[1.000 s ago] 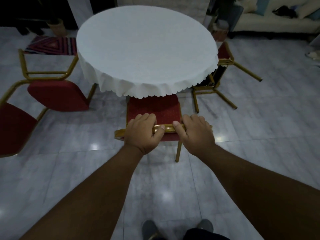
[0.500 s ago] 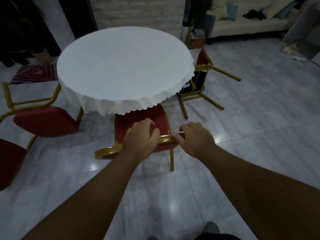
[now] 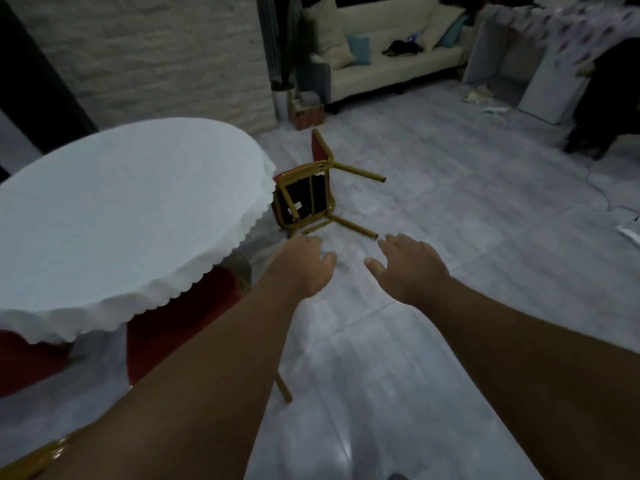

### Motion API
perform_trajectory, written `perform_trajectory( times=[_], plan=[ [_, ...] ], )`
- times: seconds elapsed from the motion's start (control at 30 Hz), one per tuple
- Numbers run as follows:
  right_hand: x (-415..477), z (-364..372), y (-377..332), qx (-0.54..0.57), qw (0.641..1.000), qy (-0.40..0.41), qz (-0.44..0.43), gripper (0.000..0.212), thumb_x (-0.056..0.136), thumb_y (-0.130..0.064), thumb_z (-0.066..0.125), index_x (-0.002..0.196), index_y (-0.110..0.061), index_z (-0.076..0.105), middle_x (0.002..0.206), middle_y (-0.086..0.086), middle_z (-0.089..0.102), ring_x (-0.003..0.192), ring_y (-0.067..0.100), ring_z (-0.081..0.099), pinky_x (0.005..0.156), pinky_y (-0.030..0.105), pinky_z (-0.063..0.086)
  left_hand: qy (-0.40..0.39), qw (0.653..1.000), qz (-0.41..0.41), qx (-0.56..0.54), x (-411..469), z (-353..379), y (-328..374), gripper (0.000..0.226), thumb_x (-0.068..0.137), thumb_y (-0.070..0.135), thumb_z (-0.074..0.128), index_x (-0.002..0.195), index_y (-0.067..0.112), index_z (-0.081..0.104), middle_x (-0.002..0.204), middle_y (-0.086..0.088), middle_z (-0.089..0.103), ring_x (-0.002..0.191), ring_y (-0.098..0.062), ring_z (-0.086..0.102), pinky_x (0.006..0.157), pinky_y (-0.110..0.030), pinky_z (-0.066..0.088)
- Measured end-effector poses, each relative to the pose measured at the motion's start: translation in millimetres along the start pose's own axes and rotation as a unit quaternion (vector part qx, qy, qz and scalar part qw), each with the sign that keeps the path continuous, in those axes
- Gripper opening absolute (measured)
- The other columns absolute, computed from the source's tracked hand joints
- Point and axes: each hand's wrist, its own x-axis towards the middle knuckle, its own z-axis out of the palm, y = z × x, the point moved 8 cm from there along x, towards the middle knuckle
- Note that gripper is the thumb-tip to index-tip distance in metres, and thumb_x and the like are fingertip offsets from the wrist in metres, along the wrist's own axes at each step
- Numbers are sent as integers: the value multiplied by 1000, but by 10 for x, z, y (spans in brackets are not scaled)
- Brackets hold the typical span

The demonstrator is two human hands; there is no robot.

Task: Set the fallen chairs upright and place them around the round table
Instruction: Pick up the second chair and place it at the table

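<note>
A round table [image 3: 114,216] with a white scalloped cloth fills the left. A red chair with a gold frame [image 3: 180,327] stands upright at the table's near edge, partly under the cloth and behind my left forearm. Another red-and-gold chair [image 3: 311,192] lies on its side on the floor just right of the table, its legs pointing right. My left hand [image 3: 301,268] and my right hand [image 3: 408,268] hover over the floor in front of that fallen chair. Both are empty with fingers spread.
A grey tiled floor [image 3: 450,220] stretches to the right. At the back stand a cream sofa [image 3: 391,60] with cushions, a plant pot [image 3: 282,98], a white brick wall and white panels [image 3: 543,88]. A cable lies on the floor at the far right.
Both hands have let go of the upright chair's back and moved right, toward the fallen chair. My view has swung right, so the table now sits at the left.
</note>
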Motion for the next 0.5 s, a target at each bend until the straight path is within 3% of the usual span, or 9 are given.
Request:
perform_trajectory(
  times=[0.17, 0.37, 0.5],
  plan=[
    [485, -225, 1095, -58, 997, -29, 38, 69, 101, -58, 28, 156, -16, 26, 166, 5, 19, 154, 22, 14, 124, 47, 14, -17, 1000, -9, 19, 751, 88, 702, 58, 104, 48, 37, 146, 10, 47, 152, -18, 47, 140, -36, 41, 116, -44, 33],
    [1480, -387, 1820, -51, 997, -33, 56, 70, 101, -59, 26, 157, -16, 23, 167, 4, 18, 154, 21, 13, 125, 47, 13, -39, 998, -26, 34, 1832, 286, 975, 63, 102, 52, 36, 149, 11, 44, 154, -18, 44, 142, -37, 40, 119, -47, 32],
    [2253, -499, 2253, -49, 995, -26, 82, 69, 101, -58, 26, 157, -17, 24, 167, 3, 19, 154, 21, 13, 124, 47, 13, -48, 995, 29, 88, 2883, 226, 1156, 58, 104, 46, 34, 147, 8, 42, 154, -13, 43, 144, -31, 35, 119, -44, 27]
  ],
)
